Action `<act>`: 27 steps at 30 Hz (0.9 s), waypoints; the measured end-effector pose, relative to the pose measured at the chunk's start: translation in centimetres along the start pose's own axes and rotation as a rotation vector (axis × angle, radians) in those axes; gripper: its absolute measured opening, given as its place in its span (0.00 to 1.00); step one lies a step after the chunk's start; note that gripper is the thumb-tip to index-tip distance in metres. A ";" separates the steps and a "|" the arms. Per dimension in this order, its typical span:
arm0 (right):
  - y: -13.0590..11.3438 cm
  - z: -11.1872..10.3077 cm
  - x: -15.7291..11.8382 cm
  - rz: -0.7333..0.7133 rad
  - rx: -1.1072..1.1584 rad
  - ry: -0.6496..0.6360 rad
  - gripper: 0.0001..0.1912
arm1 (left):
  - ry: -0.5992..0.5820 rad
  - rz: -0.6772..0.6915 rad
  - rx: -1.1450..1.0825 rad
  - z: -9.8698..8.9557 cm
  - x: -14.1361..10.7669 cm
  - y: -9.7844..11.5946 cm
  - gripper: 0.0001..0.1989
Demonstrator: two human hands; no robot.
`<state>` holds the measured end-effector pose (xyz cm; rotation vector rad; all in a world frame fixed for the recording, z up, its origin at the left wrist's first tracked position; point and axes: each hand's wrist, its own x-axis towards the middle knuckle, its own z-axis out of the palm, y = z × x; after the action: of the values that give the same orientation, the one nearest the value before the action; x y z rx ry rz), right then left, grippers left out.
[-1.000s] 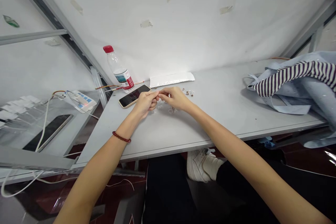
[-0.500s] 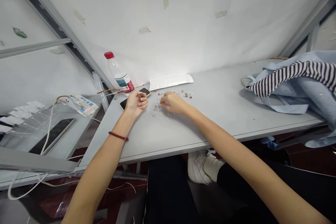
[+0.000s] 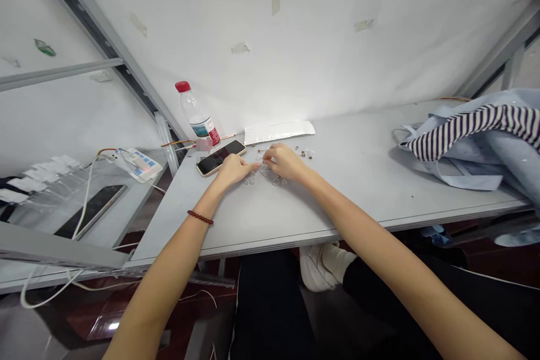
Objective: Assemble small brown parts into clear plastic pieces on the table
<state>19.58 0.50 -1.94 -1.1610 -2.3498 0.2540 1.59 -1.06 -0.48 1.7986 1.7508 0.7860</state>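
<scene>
A long pale grey tabletop (image 3: 354, 202) runs across the view, with its left end nearest the lower left. Near the back left corner, a clear plastic water bottle (image 3: 198, 115) with a red cap stands upright, just beside a phone (image 3: 220, 158) in a gold-edged case, lying screen up. A thin orange wire (image 3: 228, 136) runs along the back edge behind them. A flat white packet (image 3: 278, 133) lies against the back edge, right of the phone. In front of it, small clear pieces (image 3: 250, 179) are scattered mid-table, with small brownish bits (image 3: 304, 152) among them at the right. At the right end sits a heap of pale blue cloth (image 3: 468, 171) with a navy-and-white striped band, overhanging the front edge.
</scene>
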 end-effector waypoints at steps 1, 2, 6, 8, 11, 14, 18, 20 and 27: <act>0.2 0.1 0.1 0.011 -0.008 0.008 0.12 | -0.031 0.005 0.015 0.0 0.0 0.1 0.29; 0.3 0.1 0.2 0.021 -0.017 0.014 0.12 | -0.062 0.006 0.025 0.0 0.0 0.2 0.29; 1.0 0.1 0.3 0.054 -0.048 0.030 0.13 | -0.096 -0.010 -0.014 0.0 -0.1 0.1 0.26; 1.2 0.0 0.3 0.064 -0.042 0.047 0.13 | -0.093 -0.041 -0.053 -0.2 -0.1 0.0 0.24; 1.2 0.0 0.5 0.055 -0.026 0.081 0.13 | -0.140 -0.092 -0.077 -0.7 -0.3 -0.3 0.23; 1.1 0.2 0.8 0.012 -0.031 0.085 0.14 | -0.202 -0.090 -0.127 -1.1 -0.3 -0.5 0.26; 1.0 0.3 1.0 -0.046 -0.080 0.056 0.14 | -0.209 -0.052 -0.110 -0.8 -0.2 -0.5 0.20; 1.0 0.2 1.0 -0.057 -0.097 0.038 0.14 | -0.195 -0.041 -0.055 -0.4 -0.3 -0.2 0.17; 0.5 0.2 0.8 -0.107 -0.016 0.014 0.12 | -0.071 -0.091 -0.202 0.3 -1.0 1.1 0.13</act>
<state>19.41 1.44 -1.99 -1.0363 -2.3966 0.1895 2.57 -2.13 -0.03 1.5839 1.6333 0.8192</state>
